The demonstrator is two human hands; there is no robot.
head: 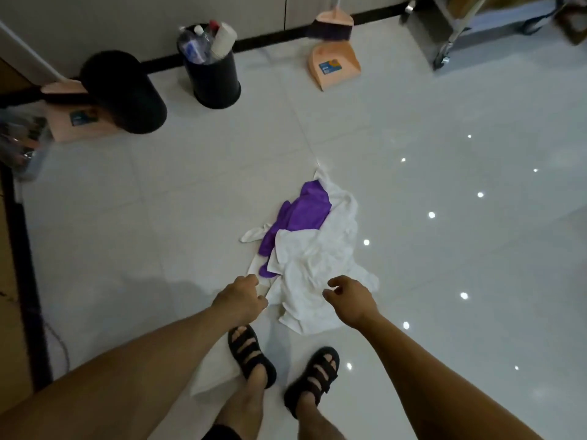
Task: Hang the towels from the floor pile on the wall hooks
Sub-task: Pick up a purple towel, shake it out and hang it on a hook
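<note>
towels point(313, 262) on floor point(428, 160), bin point(214, 81) and dustpan point(333, 66) beyond

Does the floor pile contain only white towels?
No, a purple towel lies among the white towels in the pile.

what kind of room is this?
Likely an indoor utility or housekeeping area, though that is not certain: glossy white tiled floor, a broom and dustpan by the wall, a black bin stuffed with bottles, and a wheeled metal cart.
</note>
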